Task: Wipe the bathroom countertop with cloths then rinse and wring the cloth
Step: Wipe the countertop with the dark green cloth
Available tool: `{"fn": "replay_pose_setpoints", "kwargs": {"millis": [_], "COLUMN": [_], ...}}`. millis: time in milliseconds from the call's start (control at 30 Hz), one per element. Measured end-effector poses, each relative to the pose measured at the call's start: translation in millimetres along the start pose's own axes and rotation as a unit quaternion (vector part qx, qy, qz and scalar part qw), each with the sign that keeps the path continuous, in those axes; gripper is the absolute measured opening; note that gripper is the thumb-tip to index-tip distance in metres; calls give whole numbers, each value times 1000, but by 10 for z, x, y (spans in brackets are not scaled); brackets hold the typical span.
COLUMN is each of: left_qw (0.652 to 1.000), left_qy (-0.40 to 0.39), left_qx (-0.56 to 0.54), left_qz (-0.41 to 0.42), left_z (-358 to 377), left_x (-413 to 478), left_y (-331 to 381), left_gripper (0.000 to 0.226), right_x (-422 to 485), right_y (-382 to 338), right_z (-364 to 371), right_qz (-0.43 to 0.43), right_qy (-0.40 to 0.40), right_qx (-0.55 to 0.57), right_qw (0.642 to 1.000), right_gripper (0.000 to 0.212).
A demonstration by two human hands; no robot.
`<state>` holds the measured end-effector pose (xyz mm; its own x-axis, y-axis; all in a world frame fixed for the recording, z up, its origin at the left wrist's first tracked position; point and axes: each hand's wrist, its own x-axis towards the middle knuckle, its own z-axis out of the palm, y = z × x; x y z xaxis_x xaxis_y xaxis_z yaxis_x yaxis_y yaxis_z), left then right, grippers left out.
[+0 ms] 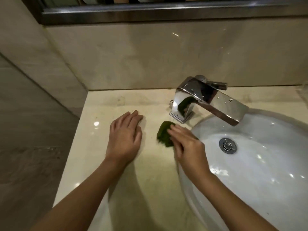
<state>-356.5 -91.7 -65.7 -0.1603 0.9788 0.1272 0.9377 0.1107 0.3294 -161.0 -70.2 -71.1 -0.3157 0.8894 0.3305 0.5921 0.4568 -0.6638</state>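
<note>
Pressing green cloth (164, 135) flat onto countertop (106, 105): right hand (188, 145), fingers straight (slightly blurred), nothing gripped. Cloth just left of sink (250, 180) rim, near faucet (208, 100) base. Left hand (125, 137) palm down on countertop, apart from cloth, fingers extended, holding nothing.

Two bare forearms, left hand (125, 137) and right hand (188, 145), slim fingers (133, 116).

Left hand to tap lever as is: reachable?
Probably yes. The left hand lies flat on the counter, holding nothing, with bare counter between it and the tap. The right hand and cloth sit lower, off that line. The lever is on the tap's far side, so it must reach over.
</note>
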Motion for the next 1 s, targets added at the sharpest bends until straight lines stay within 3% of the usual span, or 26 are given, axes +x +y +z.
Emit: {"fn": "replay_pose_setpoints", "kwargs": {"millis": [67,233,433,667,833,1000], "left_qw": [1000,999,999,1000,998,1000], "left_qy": [-2,6,20,-1,42,11], "left_qx": [-8,-31,-28,0,-40,-26], "left_qz": [1,-4,-6,-2,-24,10], "left_z": [-7,-3,1,-2,-15,200], "left_x": [14,-1,-2,5,194,329], "left_y": [7,4,11,33,336,421], "left_gripper": [46,44,45,46,39,45], "right_x": [232,145,-97,-133,-39,67], "right_y": [-85,-102,132,-35,-78,53], "right_z": [138,163,-73,-61,98,77], "right_qz": [40,-5,79,134,189,175], "right_qy": [9,-23,94,43,148,201], "right_qx": [-26,-42,23,64,48,34], "right_qw": [999,999,992,988,970,963], "right_gripper": [39,38,38,31,16,19]}}
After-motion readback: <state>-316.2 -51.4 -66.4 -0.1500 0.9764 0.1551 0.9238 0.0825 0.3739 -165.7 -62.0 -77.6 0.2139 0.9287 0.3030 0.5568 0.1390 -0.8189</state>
